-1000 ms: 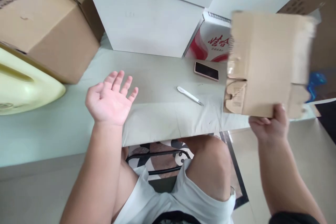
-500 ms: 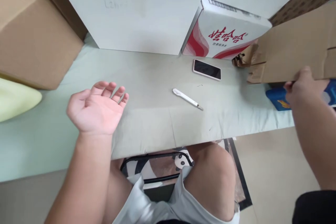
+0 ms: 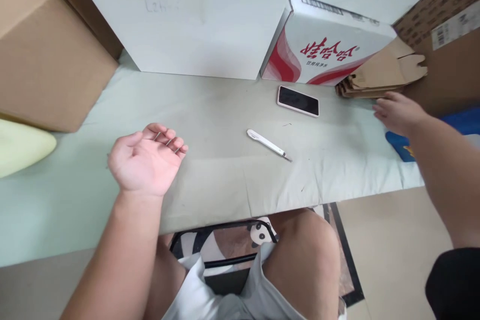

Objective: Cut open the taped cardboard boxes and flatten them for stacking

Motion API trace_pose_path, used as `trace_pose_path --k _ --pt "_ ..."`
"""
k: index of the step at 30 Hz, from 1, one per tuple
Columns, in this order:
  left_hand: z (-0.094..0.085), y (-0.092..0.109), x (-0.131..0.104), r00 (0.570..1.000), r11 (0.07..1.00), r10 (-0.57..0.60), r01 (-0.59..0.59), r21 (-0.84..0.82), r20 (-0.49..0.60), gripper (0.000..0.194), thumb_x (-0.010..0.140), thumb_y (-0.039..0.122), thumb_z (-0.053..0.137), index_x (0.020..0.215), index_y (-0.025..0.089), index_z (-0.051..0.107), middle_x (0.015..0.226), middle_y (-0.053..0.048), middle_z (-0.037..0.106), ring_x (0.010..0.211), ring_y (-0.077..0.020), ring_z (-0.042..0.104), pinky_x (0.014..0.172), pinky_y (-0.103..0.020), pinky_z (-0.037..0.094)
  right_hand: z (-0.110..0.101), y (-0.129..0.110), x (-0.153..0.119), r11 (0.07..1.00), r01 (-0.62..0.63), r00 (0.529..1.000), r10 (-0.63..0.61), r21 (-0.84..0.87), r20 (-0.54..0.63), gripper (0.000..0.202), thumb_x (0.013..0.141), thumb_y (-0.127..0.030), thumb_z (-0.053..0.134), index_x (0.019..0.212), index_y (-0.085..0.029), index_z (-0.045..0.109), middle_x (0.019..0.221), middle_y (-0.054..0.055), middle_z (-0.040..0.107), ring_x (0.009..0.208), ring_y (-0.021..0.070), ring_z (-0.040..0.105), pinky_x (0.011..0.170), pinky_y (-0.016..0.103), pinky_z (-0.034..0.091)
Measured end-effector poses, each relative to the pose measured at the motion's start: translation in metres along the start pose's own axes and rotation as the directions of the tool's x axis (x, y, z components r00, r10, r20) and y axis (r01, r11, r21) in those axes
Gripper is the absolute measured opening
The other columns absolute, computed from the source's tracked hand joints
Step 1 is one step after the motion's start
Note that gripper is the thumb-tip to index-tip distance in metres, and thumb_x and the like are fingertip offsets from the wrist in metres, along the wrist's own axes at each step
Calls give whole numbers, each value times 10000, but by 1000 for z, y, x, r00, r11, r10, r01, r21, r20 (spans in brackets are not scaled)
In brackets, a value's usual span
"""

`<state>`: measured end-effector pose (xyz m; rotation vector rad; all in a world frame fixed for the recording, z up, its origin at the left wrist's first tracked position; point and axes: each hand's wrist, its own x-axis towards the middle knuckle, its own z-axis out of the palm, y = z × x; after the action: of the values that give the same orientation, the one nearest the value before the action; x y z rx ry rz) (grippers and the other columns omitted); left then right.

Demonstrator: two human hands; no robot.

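Note:
My left hand (image 3: 150, 160) is held palm up over the cloth-covered surface (image 3: 210, 170), fingers loosely curled and apart, nothing in it. At the right, my right hand (image 3: 399, 112) reaches out just in front of a stack of folded cardboard (image 3: 386, 72). Its fingers point left and I see nothing held in them; whether they touch the cardboard is unclear. Between the hands lies a white utility knife (image 3: 268, 144) with its tip toward the lower right. A phone with a dark screen (image 3: 298, 101) lies behind it.
White boxes (image 3: 195, 35) and a white-and-red carton (image 3: 326, 55) stand along the back. A brown cardboard box (image 3: 48, 60) and a pale yellow object (image 3: 22, 147) are at left. Beyond my right hand are a brown box with a label (image 3: 450, 70) and a blue package (image 3: 401, 147).
My right hand has let go of the large cardboard piece and shifted left; the folded stack and labelled box behind now show. My left hand has moved slightly right, still palm up.

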<state>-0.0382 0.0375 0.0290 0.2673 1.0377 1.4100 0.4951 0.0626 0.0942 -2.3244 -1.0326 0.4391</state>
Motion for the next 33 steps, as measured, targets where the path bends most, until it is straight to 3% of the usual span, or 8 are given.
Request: trace_pose_path --k 4,7,11,15,19,27,30,33 --pt "-6 7 -3 998 1000 1 0 -19 65 271 555 387 699 730 201 610 724 -40 514 601 -142 472 535 -315 474 20 -5 -35 974 88 934 -7 -210 357 31 796 -216 742 794 -231 715 1141 212 791 871 194 741 834 362 585" --pt "-12 11 -2 991 999 27 -25 -23 134 230 587 394 708 719 222 633 737 -44 534 617 -149 498 564 -321 493 42 -29 -68 910 259 778 1 -323 628 162 687 -262 805 848 -247 803 1019 135 829 892 304 760 951 496 588" --pt "-22 10 -1 980 989 145 -147 0 139 185 622 388 687 675 219 631 676 -32 548 594 -147 506 580 -304 477 81 -84 -121 722 649 511 -181 -239 840 349 833 -397 680 1127 -253 798 1191 127 808 1074 335 757 1046 511 547" --pt "-32 8 -4 809 766 577 -584 269 114 125 671 239 634 561 207 584 530 -2 513 547 -125 477 557 -260 367 139 -144 -178 401 910 152 -552 102 820 360 958 -365 487 1171 -231 744 1127 124 799 971 258 753 905 418 575" --pt "-39 16 -10 747 664 657 -639 388 107 214 755 189 560 545 207 526 489 17 464 498 -118 416 525 -272 319 206 -209 -229 209 915 -47 -795 346 605 312 958 -278 455 1094 -209 728 1137 123 765 898 218 728 802 372 571" --pt "-48 35 -16 791 719 606 -592 363 90 221 747 186 563 544 211 478 521 6 461 546 -132 419 521 -275 333 293 -377 -295 -15 936 -130 -943 351 306 644 772 72 345 1302 -223 560 1430 21 624 1370 158 587 993 284 557" --pt "-50 39 -16 808 748 587 -568 343 57 222 756 198 570 550 211 488 523 11 457 537 -125 417 521 -282 330 299 -411 -305 -108 958 -205 -907 267 368 700 855 36 277 1451 -257 496 1589 1 504 1426 218 580 952 348 573" --pt "-51 43 -16 802 746 595 -574 337 50 243 775 204 579 550 210 489 523 11 445 532 -125 406 521 -289 324 298 -421 -307 -117 977 -188 -870 179 457 625 901 -9 419 1446 -300 509 1500 8 574 1171 229 689 854 340 569"
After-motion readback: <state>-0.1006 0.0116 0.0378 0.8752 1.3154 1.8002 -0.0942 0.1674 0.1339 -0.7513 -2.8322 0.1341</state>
